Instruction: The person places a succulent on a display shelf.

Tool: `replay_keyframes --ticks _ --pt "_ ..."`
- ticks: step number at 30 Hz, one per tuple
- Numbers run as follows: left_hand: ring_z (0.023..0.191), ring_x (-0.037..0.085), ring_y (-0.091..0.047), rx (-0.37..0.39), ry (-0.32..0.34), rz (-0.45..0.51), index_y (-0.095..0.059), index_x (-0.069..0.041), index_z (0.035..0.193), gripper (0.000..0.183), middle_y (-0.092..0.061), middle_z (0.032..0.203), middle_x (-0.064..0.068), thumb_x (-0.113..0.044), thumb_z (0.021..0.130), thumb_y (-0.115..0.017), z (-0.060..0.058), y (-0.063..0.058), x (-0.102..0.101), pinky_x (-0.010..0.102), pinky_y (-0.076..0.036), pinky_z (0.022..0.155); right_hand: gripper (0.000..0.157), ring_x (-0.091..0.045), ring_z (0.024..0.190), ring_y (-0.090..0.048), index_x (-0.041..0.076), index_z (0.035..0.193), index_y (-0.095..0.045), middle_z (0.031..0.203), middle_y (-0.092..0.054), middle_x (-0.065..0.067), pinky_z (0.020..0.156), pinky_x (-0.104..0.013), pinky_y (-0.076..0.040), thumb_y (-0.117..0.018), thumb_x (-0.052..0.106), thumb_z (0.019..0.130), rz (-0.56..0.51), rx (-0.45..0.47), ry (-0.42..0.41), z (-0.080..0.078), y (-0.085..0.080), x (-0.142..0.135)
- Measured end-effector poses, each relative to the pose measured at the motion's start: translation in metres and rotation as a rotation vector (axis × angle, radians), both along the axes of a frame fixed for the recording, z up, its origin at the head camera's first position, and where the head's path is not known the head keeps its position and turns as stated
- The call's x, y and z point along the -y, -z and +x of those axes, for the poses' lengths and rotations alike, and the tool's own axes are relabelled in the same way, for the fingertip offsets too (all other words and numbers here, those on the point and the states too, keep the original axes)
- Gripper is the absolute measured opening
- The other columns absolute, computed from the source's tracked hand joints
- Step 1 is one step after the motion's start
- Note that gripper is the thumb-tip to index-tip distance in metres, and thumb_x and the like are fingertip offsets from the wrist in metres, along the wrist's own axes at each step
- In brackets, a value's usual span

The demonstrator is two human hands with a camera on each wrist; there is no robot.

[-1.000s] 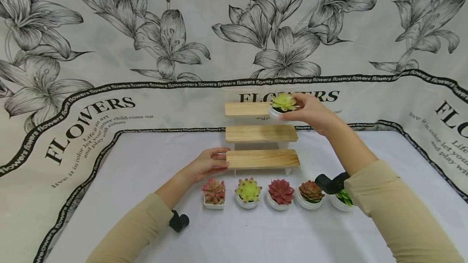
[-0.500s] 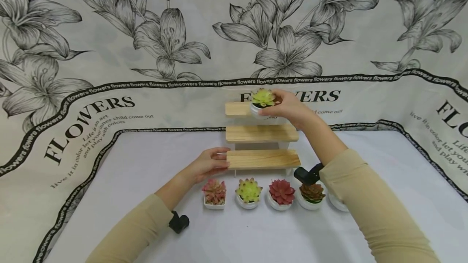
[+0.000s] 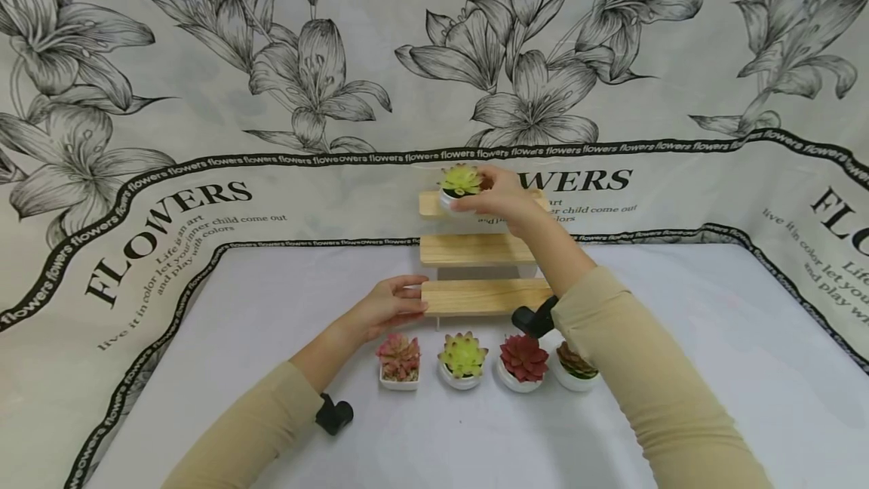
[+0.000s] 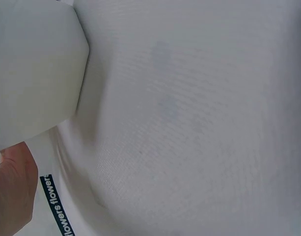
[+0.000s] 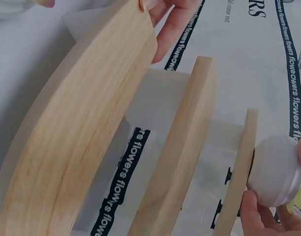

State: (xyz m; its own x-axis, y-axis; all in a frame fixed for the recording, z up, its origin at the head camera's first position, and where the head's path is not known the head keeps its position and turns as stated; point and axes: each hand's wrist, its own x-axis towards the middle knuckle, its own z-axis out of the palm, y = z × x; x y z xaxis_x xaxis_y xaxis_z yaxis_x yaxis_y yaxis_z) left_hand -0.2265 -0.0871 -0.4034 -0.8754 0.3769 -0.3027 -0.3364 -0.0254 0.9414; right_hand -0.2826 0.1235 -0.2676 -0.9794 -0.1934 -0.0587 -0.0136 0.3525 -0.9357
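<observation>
My right hand (image 3: 501, 196) grips the white round pot of a yellow-green succulent (image 3: 462, 179) at the left part of the top board (image 3: 428, 204) of a three-tier wooden display stand (image 3: 485, 297). In the right wrist view, the pot (image 5: 275, 172) has its base right at the top board, and fingertips (image 5: 251, 209) press its side. My left hand (image 3: 387, 306) holds the left end of the lowest board; its fingers (image 5: 172, 32) also show there in the right wrist view. Part of a hand (image 4: 15, 189) shows beneath a pale panel (image 4: 37, 73) in the left wrist view.
In front of the stand, a row holds a pink succulent in a square pot (image 3: 399, 362), a yellow-green one with reddish tips (image 3: 462, 359), a dark red one (image 3: 523, 361) and a brown one (image 3: 575, 362), partly behind the right sleeve. A flower-printed cloth (image 3: 326, 96) hangs behind.
The right hand has carried the potted succulent leftward along the top board, from its right part to its left. The right sleeve now hides the green succulent at the row's right. The left hand stays put.
</observation>
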Motion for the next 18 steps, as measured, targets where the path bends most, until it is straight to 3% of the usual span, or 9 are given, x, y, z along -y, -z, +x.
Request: replay_keyframes --ticks 10,18 --pt "0.090 0.017 -0.058 0.009 -0.005 0.009 -0.041 0.001 0.137 0.055 -0.050 0.122 0.020 0.011 0.086 -0.056 -0.001 0.000 0.001 0.028 -0.052 0.084 0.072 -0.026 0.105 -0.047 0.007 0.140 -0.037 0.125 -0.044 -0.015 0.090 -0.042 -0.048 -0.074 0.010 0.079 -0.067 -0.016 0.085 -0.005 0.007 0.017" --pt "0.090 0.016 -0.057 -0.001 0.011 0.008 -0.040 0.000 0.138 0.054 -0.047 0.125 0.021 0.009 0.087 -0.056 0.001 0.001 0.002 0.028 -0.052 0.084 0.079 -0.029 0.117 -0.042 0.013 0.145 -0.029 0.134 -0.039 -0.018 0.097 -0.043 -0.043 -0.074 0.013 0.080 -0.071 -0.004 0.100 -0.001 0.006 0.012"
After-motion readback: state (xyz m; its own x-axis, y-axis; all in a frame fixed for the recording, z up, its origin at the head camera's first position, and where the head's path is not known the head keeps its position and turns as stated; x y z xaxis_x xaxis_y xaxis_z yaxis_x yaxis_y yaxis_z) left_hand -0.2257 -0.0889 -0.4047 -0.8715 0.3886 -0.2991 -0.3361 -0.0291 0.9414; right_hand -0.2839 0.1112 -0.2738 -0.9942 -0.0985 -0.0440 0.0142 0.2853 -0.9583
